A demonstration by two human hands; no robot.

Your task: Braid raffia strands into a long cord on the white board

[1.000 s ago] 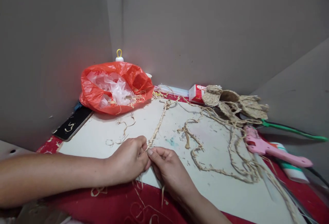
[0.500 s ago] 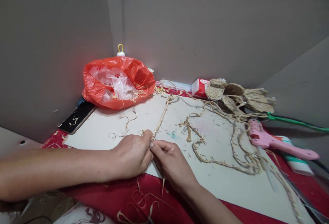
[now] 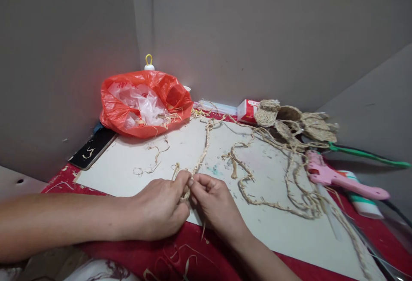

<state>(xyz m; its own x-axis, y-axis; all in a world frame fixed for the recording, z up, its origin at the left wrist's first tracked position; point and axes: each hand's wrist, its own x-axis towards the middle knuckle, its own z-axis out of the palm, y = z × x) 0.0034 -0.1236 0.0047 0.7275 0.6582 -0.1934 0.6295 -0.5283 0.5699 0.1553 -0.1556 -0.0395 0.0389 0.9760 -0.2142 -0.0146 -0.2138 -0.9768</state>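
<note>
A thin braided straw cord [image 3: 203, 154] runs from the far part of the white board down to my fingers. My left hand [image 3: 164, 206] is closed around its near end, with a loose strand sticking up by the knuckles. Pressed close beside it, my right hand [image 3: 215, 201] pinches the cord between thumb and forefinger. Strand ends hang below the hands over the red cloth. The rest of the twisted cord [image 3: 273, 205] winds in loops over the right part of the board.
A red plastic bag [image 3: 119, 120] holding clear plastic and straw scraps stands at back left, beside a black phone [image 3: 93, 148]. Coiled straw pieces [image 3: 268, 115] lie at back right near a red-and-white box [image 3: 247, 111]. A pink glue gun [image 3: 347, 182] rests over a white tube [image 3: 367, 207].
Both hands stay together on the cord, and my left hand has shifted slightly down and left. A bit more braid shows beneath the left fingers. The view has moved slightly.
</note>
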